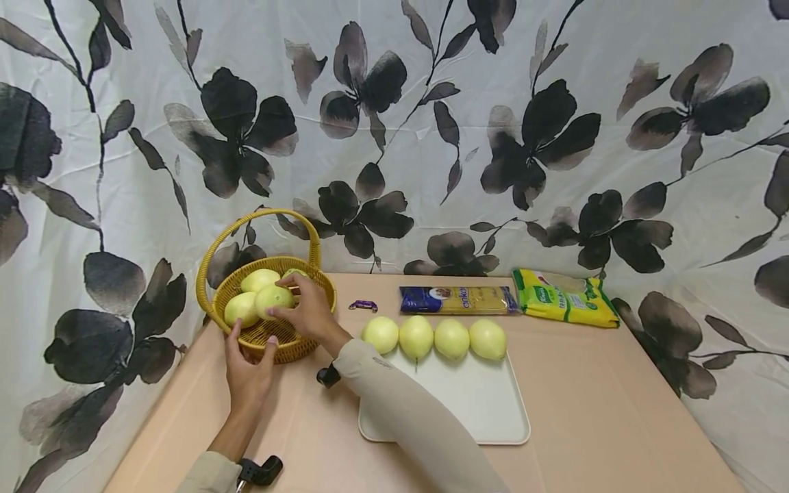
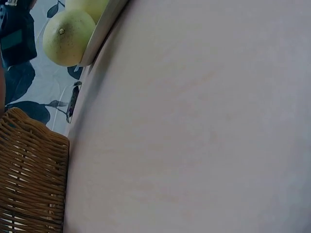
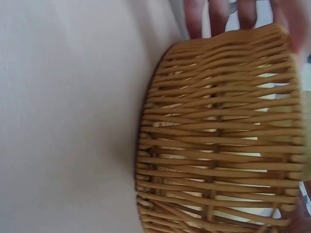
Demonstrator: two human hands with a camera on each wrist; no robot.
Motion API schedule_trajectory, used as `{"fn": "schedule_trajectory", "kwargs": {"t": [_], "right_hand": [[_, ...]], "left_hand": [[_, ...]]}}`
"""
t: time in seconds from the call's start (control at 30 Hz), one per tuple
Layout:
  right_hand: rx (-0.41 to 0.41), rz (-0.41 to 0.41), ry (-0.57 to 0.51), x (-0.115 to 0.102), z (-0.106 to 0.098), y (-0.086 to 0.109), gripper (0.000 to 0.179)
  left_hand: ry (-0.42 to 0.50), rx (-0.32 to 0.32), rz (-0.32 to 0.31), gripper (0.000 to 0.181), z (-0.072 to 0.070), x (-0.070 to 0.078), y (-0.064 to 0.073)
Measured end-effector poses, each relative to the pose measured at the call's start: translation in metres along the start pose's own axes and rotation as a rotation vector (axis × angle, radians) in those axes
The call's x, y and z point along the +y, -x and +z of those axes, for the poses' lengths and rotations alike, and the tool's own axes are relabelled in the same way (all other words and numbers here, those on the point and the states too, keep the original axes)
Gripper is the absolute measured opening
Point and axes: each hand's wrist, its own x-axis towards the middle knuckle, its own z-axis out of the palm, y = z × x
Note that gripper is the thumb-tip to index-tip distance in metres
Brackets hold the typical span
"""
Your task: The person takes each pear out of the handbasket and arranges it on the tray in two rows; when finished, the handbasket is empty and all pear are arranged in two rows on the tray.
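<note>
A yellow-brown wicker basket point(image 1: 290, 352) with a tall handle stands at the left of the table. Several round, pale yellow-green fruits are inside it, including one at the back point(image 1: 259, 280) and one at the left point(image 1: 242, 310). My right hand point(image 1: 311, 311) reaches in over the right rim and holds another such fruit point(image 1: 273, 301) between thumb and fingers. At the near left side, my left hand point(image 1: 249, 370) grips the basket's rim and wall. Finger parts show beside the weave point(image 3: 218, 121) in the right wrist view. Part of a further fruit is hidden behind my right hand.
A white tray point(image 1: 474, 411) lies right of the basket, with a row of several more fruits point(image 1: 452, 339) along its far edge. Behind are a small purple-wrapped item point(image 1: 364, 305), a blue-and-gold packet point(image 1: 459, 300) and a yellow-green packet point(image 1: 564, 298). A floral cloth point(image 1: 431, 137) hangs behind the table.
</note>
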Motion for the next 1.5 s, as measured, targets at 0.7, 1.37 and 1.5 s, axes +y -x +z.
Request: {"fn": "schedule_trajectory", "kwargs": {"t": [0.7,1.37,1.5], "right_hand": [[0.096,-0.081,-0.148,-0.038,-0.069,0.052,0.051],[0.115,-0.047,-0.188,-0.028,-0.131,0.121,0.053],[0.124,-0.003,-0.202,-0.019,-0.139,0.135,0.053]], "left_hand": [[0.014,-0.02,0.006,0.084,0.0,0.0,0.0],[-0.021,-0.015,0.005,0.082,-0.001,-0.001,0.001],[-0.013,-0.02,0.014,0.082,-0.001,-0.001,0.001]]}}
